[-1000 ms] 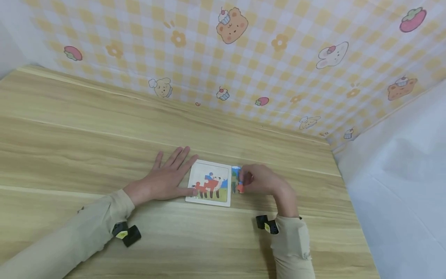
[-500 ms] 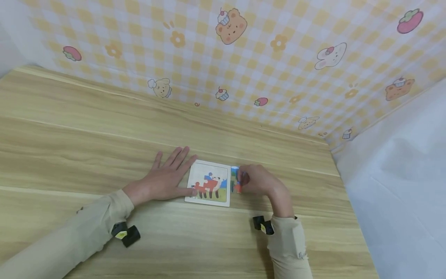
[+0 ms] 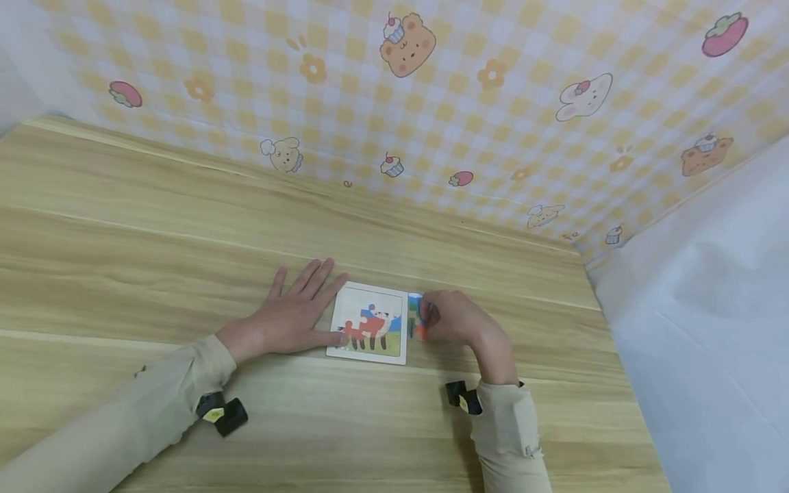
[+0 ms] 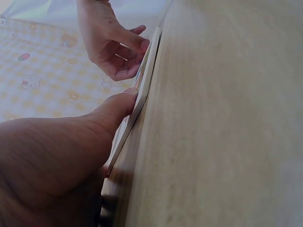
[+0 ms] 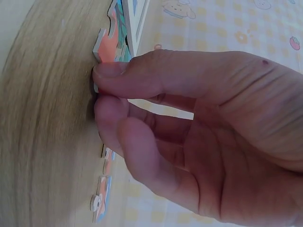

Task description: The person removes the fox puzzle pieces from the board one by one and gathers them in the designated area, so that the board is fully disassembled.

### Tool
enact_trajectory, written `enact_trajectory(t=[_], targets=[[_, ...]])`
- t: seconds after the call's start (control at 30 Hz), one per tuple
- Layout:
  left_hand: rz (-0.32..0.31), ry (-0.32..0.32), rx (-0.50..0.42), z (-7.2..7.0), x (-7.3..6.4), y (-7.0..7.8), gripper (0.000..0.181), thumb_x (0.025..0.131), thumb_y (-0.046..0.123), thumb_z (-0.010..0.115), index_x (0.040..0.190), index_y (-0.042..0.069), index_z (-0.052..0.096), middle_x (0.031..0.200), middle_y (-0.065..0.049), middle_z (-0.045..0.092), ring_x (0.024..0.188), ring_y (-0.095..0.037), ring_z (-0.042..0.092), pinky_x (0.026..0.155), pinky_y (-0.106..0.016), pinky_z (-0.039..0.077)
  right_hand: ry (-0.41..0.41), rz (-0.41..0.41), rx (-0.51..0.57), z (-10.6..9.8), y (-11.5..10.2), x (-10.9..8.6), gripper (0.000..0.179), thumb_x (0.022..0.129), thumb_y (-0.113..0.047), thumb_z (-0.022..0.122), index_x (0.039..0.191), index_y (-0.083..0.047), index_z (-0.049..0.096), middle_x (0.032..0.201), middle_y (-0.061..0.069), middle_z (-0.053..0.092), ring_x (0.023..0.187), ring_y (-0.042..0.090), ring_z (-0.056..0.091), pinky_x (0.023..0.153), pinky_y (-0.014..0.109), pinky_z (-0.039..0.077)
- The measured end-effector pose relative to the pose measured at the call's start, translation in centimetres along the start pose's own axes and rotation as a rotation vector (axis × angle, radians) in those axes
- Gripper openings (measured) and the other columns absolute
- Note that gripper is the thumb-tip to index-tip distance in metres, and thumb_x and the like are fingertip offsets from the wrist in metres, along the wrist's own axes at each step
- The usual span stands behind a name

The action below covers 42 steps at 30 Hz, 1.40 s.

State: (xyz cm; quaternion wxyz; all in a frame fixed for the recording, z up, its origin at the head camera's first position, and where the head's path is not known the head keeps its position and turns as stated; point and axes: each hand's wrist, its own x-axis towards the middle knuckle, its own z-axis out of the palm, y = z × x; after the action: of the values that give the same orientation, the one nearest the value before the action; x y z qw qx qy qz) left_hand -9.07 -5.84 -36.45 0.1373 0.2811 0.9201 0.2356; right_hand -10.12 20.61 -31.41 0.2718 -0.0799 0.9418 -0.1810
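A square animal jigsaw in a white frame (image 3: 370, 359) lies on the table, with several pieces fitted in its lower and right part and bare white at its upper left. My left hand (image 3: 283, 322) is spread flat along its left side; the thumb presses on the lower left corner. Right of the frame, my right hand (image 3: 461, 317) pinches a puzzle piece between thumb and index finger, low over the table. Most of that piece is hidden by the fingertips. Beside them, an orange-red piece (image 5: 108, 47) and a green-blue piece (image 3: 413, 322) lie against the frame.
More loose puzzle pieces (image 5: 100, 198) lie beyond my right hand in the right wrist view. The wooden table (image 3: 296, 424) meets a yellow checked cloth wall (image 3: 345, 109) at the back. White cloth (image 3: 709, 308) hangs along the right side.
My right hand has shifted slightly left, toward the frame, during the first half second, and has hardly moved since. The left hand and the jigsaw stay in place.
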Motion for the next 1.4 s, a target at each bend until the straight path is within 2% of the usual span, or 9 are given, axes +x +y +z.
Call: enact_trajectory(t=[0.27,0.43,0.6,0.77,1.17,1.4], targets=[[-0.004,-0.001,-0.004,-0.1,-0.1,0.0,0.092,0.084,0.053,0.060,0.149,0.006,0.015,0.153,-0.020,0.001,0.139,-0.035,-0.004,0.101,-0.064,-0.008,-0.005,0.026,0.047,-0.3,0.1,-0.1,0.021,0.074,0.008,0.067,0.085,-0.007,0.057,0.078,0.007,0.055,0.065,0.019,0.054,0.053,0.027,0.050],[-0.005,-0.002,-0.002,-0.1,0.0,-0.1,0.092,0.084,0.054,0.059,0.149,0.006,0.015,0.154,-0.019,0.001,0.139,-0.035,-0.004,0.101,-0.065,-0.009,0.027,-0.006,0.085,-0.8,0.3,-0.6,0.017,0.077,0.005,0.065,0.088,-0.005,0.058,0.083,0.007,0.058,0.065,0.018,0.055,0.054,0.028,0.050],[-0.003,0.000,-0.002,0.0,0.0,-0.1,0.092,0.084,0.054,0.059,0.149,0.007,0.016,0.154,-0.019,0.001,0.139,-0.035,-0.004,0.100,-0.065,-0.008,0.124,-0.123,0.012,-1.2,0.2,-1.1,0.008,0.082,0.001,0.061,0.088,-0.005,0.059,0.080,0.003,0.061,0.068,0.015,0.055,0.059,0.027,0.048],[-0.007,0.001,0.001,0.0,0.0,-0.1,0.092,0.083,0.054,0.060,0.149,0.006,0.016,0.154,-0.019,0.001,0.139,-0.035,-0.004,0.100,-0.065,-0.008,0.156,-0.193,-0.015,-1.1,-0.7,-1.1,0.009,0.082,-0.002,0.064,0.089,-0.005,0.059,0.078,0.001,0.059,0.071,0.015,0.053,0.065,0.029,0.046],[-0.004,-0.001,-0.011,0.0,0.0,-0.1,0.091,0.084,0.053,0.060,0.149,0.007,0.016,0.154,-0.019,0.001,0.139,-0.035,-0.004,0.100,-0.065,-0.008,0.166,-0.212,-0.034,-0.3,-2.3,-1.1,0.012,0.084,-0.008,0.067,0.094,-0.006,0.061,0.076,-0.001,0.058,0.064,0.013,0.052,0.060,0.027,0.045],[0.000,0.003,-0.010,0.0,0.0,-0.1,0.091,0.084,0.054,0.059,0.149,0.007,0.017,0.154,-0.019,0.001,0.139,-0.035,-0.003,0.100,-0.065,-0.007,0.169,-0.241,-0.071,0.7,-3.7,-0.8,0.016,0.080,-0.008,0.071,0.094,-0.008,0.063,0.079,-0.001,0.055,0.070,0.014,0.050,0.064,0.026,0.044]])
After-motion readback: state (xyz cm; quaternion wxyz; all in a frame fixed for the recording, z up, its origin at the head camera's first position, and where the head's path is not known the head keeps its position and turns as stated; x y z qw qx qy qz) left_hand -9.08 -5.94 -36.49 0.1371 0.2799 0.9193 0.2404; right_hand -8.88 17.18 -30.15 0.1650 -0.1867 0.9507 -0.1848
